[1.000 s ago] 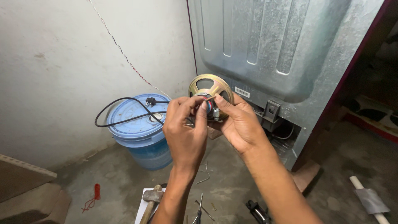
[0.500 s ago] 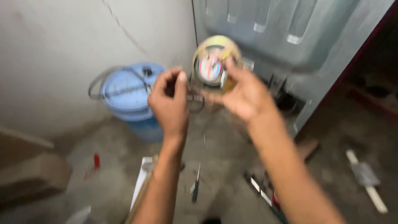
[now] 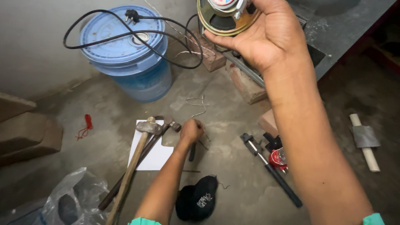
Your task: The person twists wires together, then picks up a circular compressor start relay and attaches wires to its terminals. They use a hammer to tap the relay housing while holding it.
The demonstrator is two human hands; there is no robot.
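Round brass-coloured metal speaker cone with dark diaphragm: held up in the right hand, fingers wrapped round its rim from below, above and right of the blue plastic lidded bucket. Left hand is down on the concrete floor below the bucket, fingers curled onto a thin dark-handled tool; whether it is fully gripped I cannot tell. Judgement: speaker is out and free in hand; tool pick-up under way, further work on the speaker not begun. Wooden-handled hammer lies left of that hand.
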